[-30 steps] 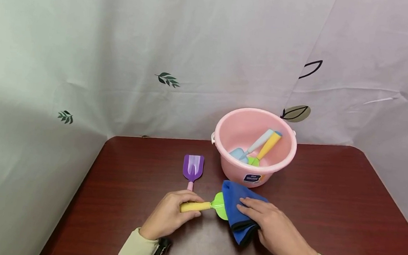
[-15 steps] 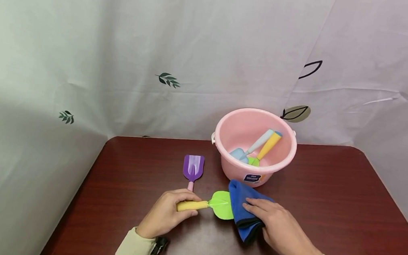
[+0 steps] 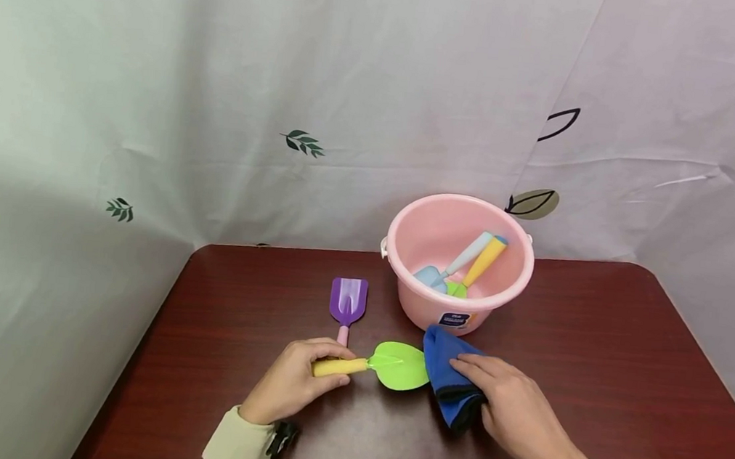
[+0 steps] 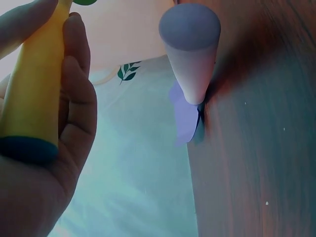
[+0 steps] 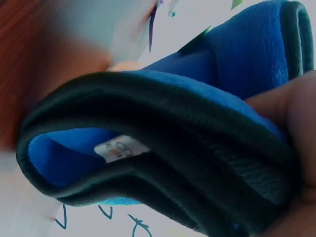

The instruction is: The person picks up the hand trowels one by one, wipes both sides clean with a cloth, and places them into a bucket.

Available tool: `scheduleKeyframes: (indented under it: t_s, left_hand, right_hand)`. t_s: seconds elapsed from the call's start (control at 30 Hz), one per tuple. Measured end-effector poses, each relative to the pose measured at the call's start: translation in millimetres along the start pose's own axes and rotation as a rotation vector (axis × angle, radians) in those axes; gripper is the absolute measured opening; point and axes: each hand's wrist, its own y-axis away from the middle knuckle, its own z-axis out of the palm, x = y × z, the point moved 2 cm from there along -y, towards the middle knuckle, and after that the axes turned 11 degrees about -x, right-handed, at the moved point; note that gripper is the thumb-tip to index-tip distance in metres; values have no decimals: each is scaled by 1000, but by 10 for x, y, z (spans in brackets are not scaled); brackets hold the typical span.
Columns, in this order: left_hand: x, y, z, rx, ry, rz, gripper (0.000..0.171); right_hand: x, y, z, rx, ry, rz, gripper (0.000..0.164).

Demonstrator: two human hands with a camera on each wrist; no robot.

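My left hand (image 3: 291,380) grips the yellow handle of a toy shovel (image 3: 400,367) whose green blade points right. In the left wrist view the handle (image 4: 34,84) lies along the palm, its dark blue end toward the camera. A folded blue cloth (image 3: 450,371) with black edging is pinched in my right hand (image 3: 516,406), its left edge right at the blade's tip. The right wrist view shows the cloth's folds and a white tag (image 5: 121,149) inside. Just beyond the left hand lies a purple toy shovel (image 3: 348,302), its pink handle partly hidden behind that hand.
A pink bucket (image 3: 405,284) stands at the back, right of the middle. Inside it lean a light blue shovel (image 3: 466,256) and another yellow-handled shovel (image 3: 486,260). The dark red wooden table (image 3: 594,337) ends at a pale curtain (image 3: 355,75) behind and at the sides.
The cloth has slid right along the green blade with my right hand, uncovering nearly all of it. My left hand and its shovel have shifted slightly left. The bucket and purple shovel stay put.
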Motion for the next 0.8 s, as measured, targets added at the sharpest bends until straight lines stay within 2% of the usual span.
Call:
scheduleKeyframes:
  t_s: [0.2,0.43,0.6,0.8]
  left_hand:
    - [-5,-6,-4,-17,-24,-10,30]
    - [28,-29,21,-34,-38,-11,28]
    - [56,-59,59,-50,-49,-8,27]
    - [87,-103,93,-53,-63,-1,28]
  right_hand:
    - [-15,-6,-14,87,-26,25,60]
    - [-104,-52,-41,175,-63,-44,70]
    - [-187,-90,-41,198,-71,-87,75]
    - [-285,-144,-30,179,-57,-125,70]
